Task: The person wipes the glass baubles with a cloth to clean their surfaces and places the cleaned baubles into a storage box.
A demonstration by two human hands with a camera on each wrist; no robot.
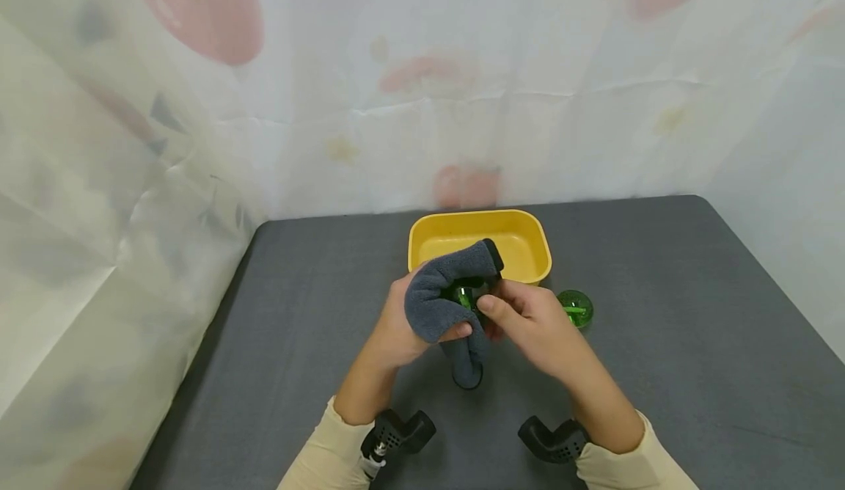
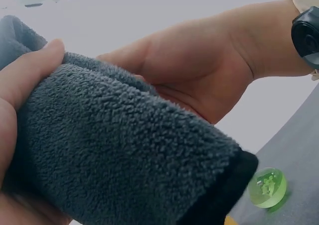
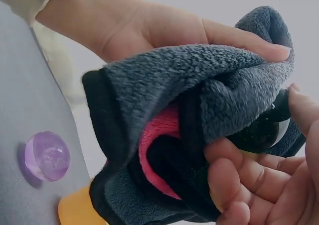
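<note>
A grey cloth (image 1: pixel 439 303) is gripped by the left hand (image 1: pixel 396 328) just before the yellow tub (image 1: pixel 480 244). A green ball (image 1: pixel 466 297) inside it is pinched by the right hand (image 1: pixel 535 325). A pink lining (image 3: pixel 160 150) is shown only by the right wrist view. A second ball (image 1: pixel 576 308) lies right of the tub, with open tabletop (image 1: pixel 693 343) beyond.

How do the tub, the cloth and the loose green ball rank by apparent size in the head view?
1. Tub, largest, though the cloth hides part of it.
2. Cloth, close behind; it is raised nearer the camera, so this gap is unsure.
3. Green ball, clearly smallest.
</note>
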